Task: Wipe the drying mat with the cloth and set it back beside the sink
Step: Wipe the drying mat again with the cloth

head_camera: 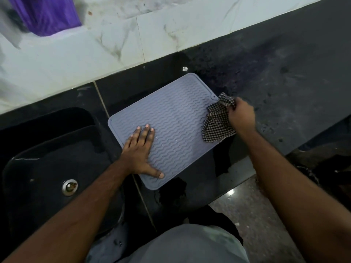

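Observation:
A grey-blue drying mat [176, 118] with a wavy ribbed surface lies flat on the black counter, just right of the sink. My left hand [139, 150] presses flat on the mat's near left part, fingers straight and spread. My right hand [242, 116] grips a bunched black-and-white checked cloth [216, 124] at the mat's right edge. The cloth hangs down from the hand onto the mat's right side.
A black sink [47, 154] with a metal drain [69, 187] sits to the left. The dark counter [284, 88] runs on to the right, with wet patches near its front edge. White marble tiles [152, 35] back it. A purple cloth [47, 14] hangs at top left.

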